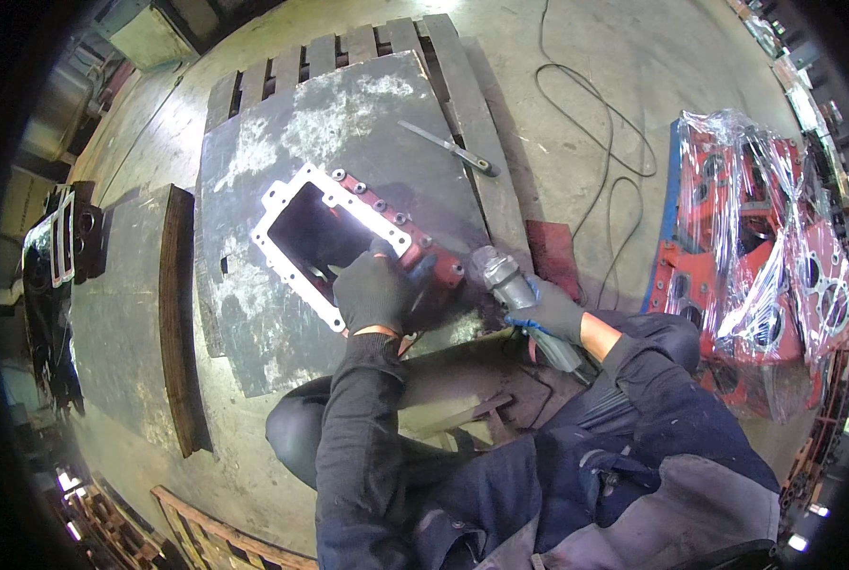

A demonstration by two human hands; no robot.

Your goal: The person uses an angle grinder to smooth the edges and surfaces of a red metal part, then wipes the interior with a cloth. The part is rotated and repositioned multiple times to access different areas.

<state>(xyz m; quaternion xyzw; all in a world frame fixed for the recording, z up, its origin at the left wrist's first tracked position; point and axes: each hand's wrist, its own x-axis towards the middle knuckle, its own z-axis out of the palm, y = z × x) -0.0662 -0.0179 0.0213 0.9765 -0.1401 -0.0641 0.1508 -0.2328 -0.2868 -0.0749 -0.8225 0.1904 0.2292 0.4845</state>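
Note:
A rectangular metal housing (pixel 274 250) lies on the dark board in front of me. Its bare, bright flange has bolt holes, and its outer side is red with several round bosses. My left hand (pixel 377 290), in a dark glove, grips its near edge; the fingertips are partly hidden. To the right of the housing, my right hand (pixel 550 312), also gloved, is wrapped round a grey hand-held power grinder (pixel 504 277). The grinder's head points away from me, apart from the housing. Farther off on the board lies a flat file (pixel 448 147) with a dark handle.
The worn board (pixel 348 114) rests on a wooden pallet (pixel 324 55). A black cable (pixel 600 85) snakes across the floor. Red castings (pixel 757 256) wrapped in clear film stand at the right. Another thick board (pixel 125 304) is at the left, beside dark metal parts (pixel 58 256).

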